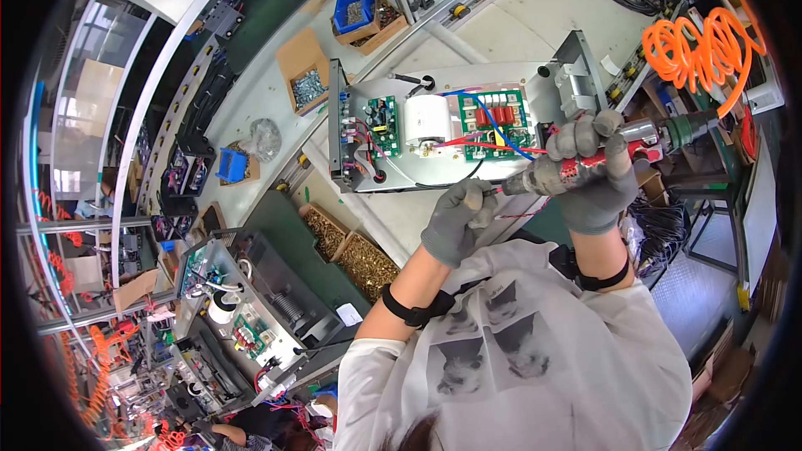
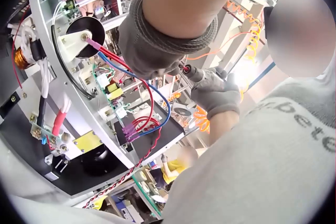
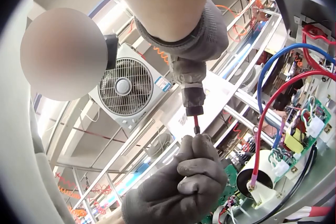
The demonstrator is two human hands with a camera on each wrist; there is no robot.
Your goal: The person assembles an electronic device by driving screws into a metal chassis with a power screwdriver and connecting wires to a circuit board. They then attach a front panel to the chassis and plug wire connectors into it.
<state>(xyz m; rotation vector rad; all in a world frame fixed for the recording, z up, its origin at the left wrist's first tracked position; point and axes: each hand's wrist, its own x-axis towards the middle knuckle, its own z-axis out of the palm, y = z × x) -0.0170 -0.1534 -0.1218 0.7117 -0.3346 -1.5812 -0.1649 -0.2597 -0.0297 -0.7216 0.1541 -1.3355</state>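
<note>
In the head view, my gloved right hand [image 1: 595, 196] grips a red and grey power screwdriver [image 1: 571, 170], its nose pointing left. My gloved left hand [image 1: 455, 221] meets the bit [image 3: 196, 121] at the front of the tool. Thumb and fingertips pinch at the bit's tip in the right wrist view; I cannot tell whether a small screw is between them. Both hands are at the near edge of an open metal chassis [image 1: 434, 174]. A white cylinder [image 1: 426, 119], a green circuit board [image 1: 473, 149] and red and blue wires [image 1: 493, 121] are inside it.
An orange coiled hose [image 1: 693, 50] hangs at the upper right. Bins of brass-coloured fasteners [image 1: 368, 263] stand left of the arms. A box of silver screws [image 1: 308, 88] and blue bins [image 1: 354, 8] lie farther back. Another chassis [image 1: 284, 317] stands at lower left.
</note>
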